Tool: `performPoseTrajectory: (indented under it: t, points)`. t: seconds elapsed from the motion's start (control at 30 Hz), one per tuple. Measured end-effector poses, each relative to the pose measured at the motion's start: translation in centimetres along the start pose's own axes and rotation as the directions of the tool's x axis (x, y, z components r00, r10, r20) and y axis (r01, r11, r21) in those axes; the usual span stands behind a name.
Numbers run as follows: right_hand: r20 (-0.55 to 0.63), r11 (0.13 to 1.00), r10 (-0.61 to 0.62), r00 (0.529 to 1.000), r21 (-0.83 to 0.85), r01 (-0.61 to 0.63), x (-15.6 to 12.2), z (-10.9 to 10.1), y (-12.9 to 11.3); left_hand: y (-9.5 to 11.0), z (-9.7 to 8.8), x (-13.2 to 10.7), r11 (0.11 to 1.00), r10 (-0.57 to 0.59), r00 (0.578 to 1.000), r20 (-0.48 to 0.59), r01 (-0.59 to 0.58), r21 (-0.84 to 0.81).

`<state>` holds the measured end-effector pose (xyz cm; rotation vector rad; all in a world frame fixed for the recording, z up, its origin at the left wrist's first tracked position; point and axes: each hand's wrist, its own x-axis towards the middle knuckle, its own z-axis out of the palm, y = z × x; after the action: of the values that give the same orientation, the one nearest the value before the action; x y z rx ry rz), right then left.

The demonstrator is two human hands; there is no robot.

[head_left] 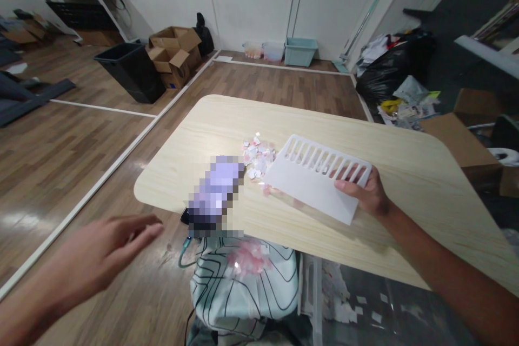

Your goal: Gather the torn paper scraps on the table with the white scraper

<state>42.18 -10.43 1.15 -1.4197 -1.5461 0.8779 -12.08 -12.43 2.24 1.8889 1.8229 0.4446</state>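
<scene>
My right hand (371,194) grips the right end of a white slotted plastic piece (310,181), thumb on its plain face and fingers behind. The piece is tilted above the light wooden table (203,130). At its left edge lies a pile of small white and pink scraps (257,157). Left of the pile is a pixelated phone-like device (217,189) with a lit screen. My left hand (109,248) hovers off the table's left front side, fingers loosely extended, the thumb slightly apart, holding nothing visible.
Below the table's front edge, a pale cloth with dark lines (243,303) carries pinkish scraps (249,259). Beside it a clear plastic bin (316,297) contains white pieces. A black bin (132,73), cardboard boxes (176,57), a teal tub (300,53) and a black bag (393,70) stand beyond.
</scene>
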Motion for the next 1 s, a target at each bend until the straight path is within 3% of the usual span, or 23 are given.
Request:
performPoseTrajectory:
  t: [0.07,0.17,0.27,0.33,0.4,0.47,0.53,0.67,0.77,0.93,1.0]
  points:
    - [-0.002,0.999,0.025,1.000,0.037,-0.025,0.0,0.2,0.2,0.7,-2.6,3.7,0.991,-0.003,1.000,0.000,0.003,0.131]
    - [-0.005,0.998,0.049,0.999,0.042,-0.049,-0.5,0.3,0.5,4.6,-3.3,11.1,0.995,0.095,0.995,-0.016,-0.095,-0.035]
    - [-0.014,0.995,0.092,0.996,0.033,-0.092,-1.2,0.1,0.9,9.8,0.0,18.4,0.919,0.298,0.950,0.100,-0.257,-0.298]
    - [-0.022,0.992,0.122,0.992,0.037,-0.121,-1.5,-0.1,1.0,12.6,3.1,22.2,0.878,0.372,0.917,0.141,-0.299,-0.372]
    - [-0.026,0.991,0.133,0.991,0.037,-0.132,-1.5,-0.2,0.8,14.2,5.5,25.0,0.835,0.436,0.887,0.150,-0.337,-0.435]
    - [-0.032,0.991,0.133,0.991,0.034,-0.132,-1.4,-0.2,0.6,14.7,6.9,27.3,0.780,0.435,0.886,0.160,-0.282,-0.558]
    - [-0.031,0.990,0.136,0.990,0.035,-0.135,-1.2,-0.2,0.4,14.5,7.2,29.1,0.733,0.428,0.879,0.210,-0.202,-0.649]
    - [-0.039,0.991,0.123,0.992,0.054,-0.121,-1.5,-0.5,0.7,14.0,6.8,31.1,0.738,0.422,0.855,0.301,-0.131,-0.663]
    - [-0.044,0.990,0.130,0.990,0.052,-0.128,-2.2,-0.9,1.4,14.0,7.3,31.3,0.705,0.428,0.868,0.252,-0.146,-0.694]
    - [0.033,0.991,0.131,0.991,0.018,-0.131,-3.1,-1.4,1.7,13.0,8.3,30.6,0.666,0.515,0.835,0.193,-0.248,-0.703]
    - [0.009,0.989,0.143,0.990,0.034,-0.144,-3.3,-1.3,1.4,12.7,8.2,30.4,0.635,0.532,0.830,0.166,-0.261,-0.727]
